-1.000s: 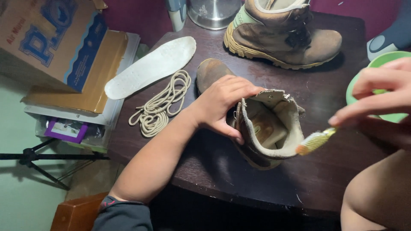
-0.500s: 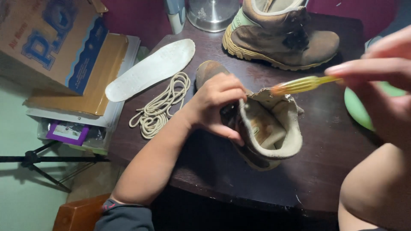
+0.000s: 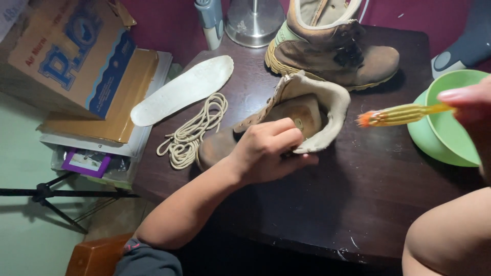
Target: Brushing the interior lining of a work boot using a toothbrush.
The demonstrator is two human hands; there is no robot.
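Two hands work: left hand (image 3: 268, 153) fingers grip the unlaced boot (image 3: 286, 117) lying on the counter (image 3: 327, 204); right hand (image 3: 468, 99) fingers pinch a toothbrush (image 3: 396, 115). A weak grip could let the boot roll, and the green bowl (image 3: 450, 122) may tip.

Left hand (image 3: 268, 151) curled in a closed grip, forearm stretched forward; right hand (image 3: 468, 99) raised, fingertips pinched.

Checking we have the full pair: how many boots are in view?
2. One brown boot lies on its side under the left hand; the other boot stands upright at the table's back edge. None seems hidden.
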